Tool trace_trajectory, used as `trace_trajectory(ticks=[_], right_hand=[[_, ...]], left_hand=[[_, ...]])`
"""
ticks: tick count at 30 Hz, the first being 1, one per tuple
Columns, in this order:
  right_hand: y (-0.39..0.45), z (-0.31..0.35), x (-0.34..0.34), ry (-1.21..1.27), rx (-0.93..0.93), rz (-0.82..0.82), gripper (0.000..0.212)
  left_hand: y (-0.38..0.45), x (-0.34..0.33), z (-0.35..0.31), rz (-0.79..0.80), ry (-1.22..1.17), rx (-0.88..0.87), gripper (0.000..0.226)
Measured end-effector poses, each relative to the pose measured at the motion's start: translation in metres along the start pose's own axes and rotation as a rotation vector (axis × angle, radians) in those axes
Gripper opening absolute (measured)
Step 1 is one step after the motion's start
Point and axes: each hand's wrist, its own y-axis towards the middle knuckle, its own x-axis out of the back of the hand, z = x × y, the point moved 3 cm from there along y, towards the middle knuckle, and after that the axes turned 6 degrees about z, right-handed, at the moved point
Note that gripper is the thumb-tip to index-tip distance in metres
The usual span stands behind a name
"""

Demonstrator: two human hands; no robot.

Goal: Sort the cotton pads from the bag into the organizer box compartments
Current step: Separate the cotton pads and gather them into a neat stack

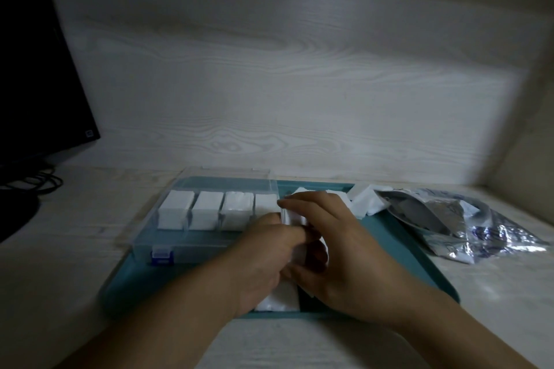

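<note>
Squaring cotton pad stack (295, 216) between left hand (263, 260) and right hand (326, 246), both gripping; organizer box (168, 244) immediately left.

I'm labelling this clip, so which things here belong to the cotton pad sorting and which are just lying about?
Part of the job:
organizer box
stack of cotton pads held by both the left hand and the right hand
loose pads
bag
teal tray

Lying about:
black monitor
cables

Dim; pale woodgrain wall (299, 84), monitor (36, 69) left.
</note>
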Motion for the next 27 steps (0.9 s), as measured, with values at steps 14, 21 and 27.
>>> trace_trajectory(ticks=[14,21,27], right_hand=[[-0.0020,0.0048,-0.0077,-0.072,0.028,-0.006,0.085],[-0.0020,0.0037,-0.0062,-0.069,0.037,-0.023,0.079],[-0.0030,0.0009,-0.0081,-0.051,0.034,-0.014,0.091]], left_hand=[[0.0005,0.0022,0.0030,-0.037,0.105,0.040,0.027],[-0.0004,0.0026,0.0032,-0.004,0.100,0.009,0.019],[0.0009,0.0009,0.0033,0.014,0.092,-0.001,0.015]])
